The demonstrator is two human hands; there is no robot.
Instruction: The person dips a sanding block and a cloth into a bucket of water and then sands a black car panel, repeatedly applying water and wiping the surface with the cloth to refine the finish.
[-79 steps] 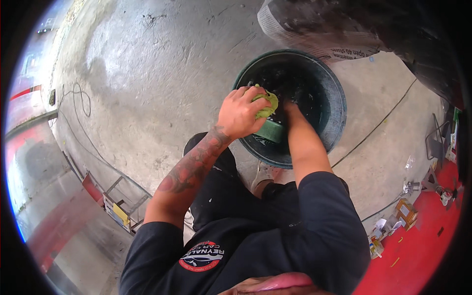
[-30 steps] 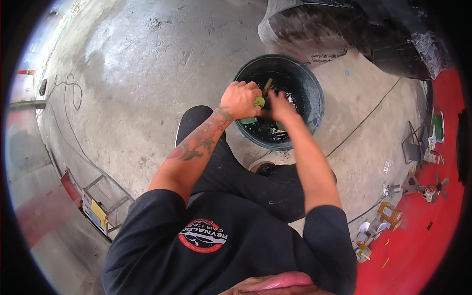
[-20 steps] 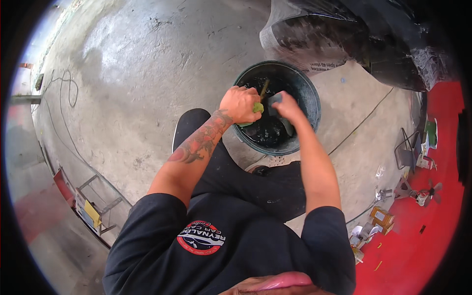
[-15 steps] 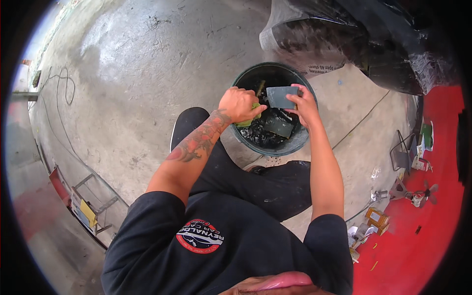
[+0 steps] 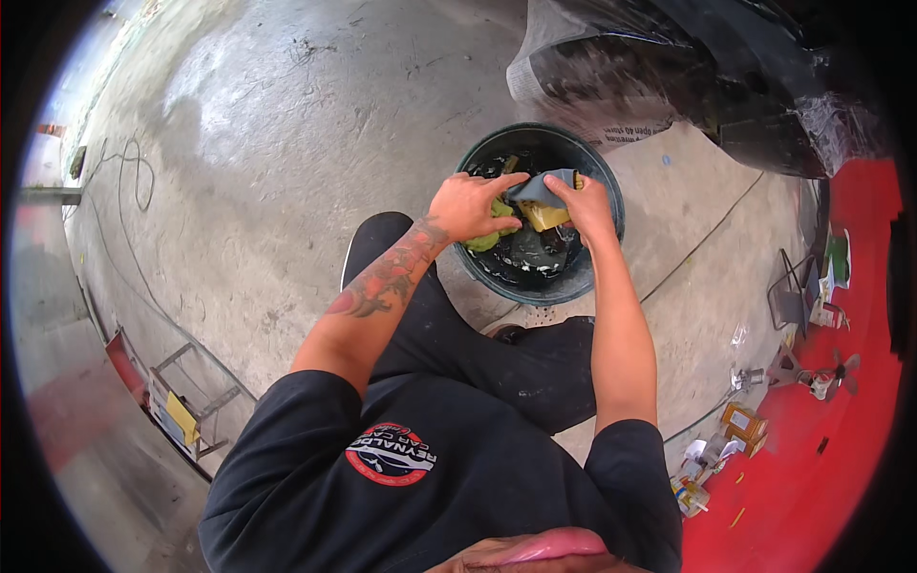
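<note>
A round dark green bucket [image 5: 573,289] stands before my bent legs, with dark liquid and white suds inside. Over its right side my right hand [image 5: 589,206] grips a yellow block [image 5: 547,218] and a bent grey sheet [image 5: 543,190] that looks like sandpaper. The sheet curls over the block's upper part. My left hand [image 5: 465,206] is at the bucket's left side, a crumpled green cloth [image 5: 484,239] under its palm and fingers. Its index finger and thumb stretch toward the sheet, the index fingertip at the sheet's left edge. How its other fingers hold the cloth is partly hidden.
Grey concrete floor [image 5: 315,181] surrounds the bucket. Dark plastic sheeting [image 5: 669,67] hangs at the upper right. A cable [image 5: 712,229] runs along the floor. Boxes [image 5: 744,428], a small fan [image 5: 833,377] and a red surface [image 5: 802,477] are on the right; a metal frame [image 5: 196,401] stands left.
The flat grey sheet in my right hand is now bent, with the yellow block showing beneath it. My left index finger has stretched out to the sheet. A grey piece in the liquid no longer shows plainly.
</note>
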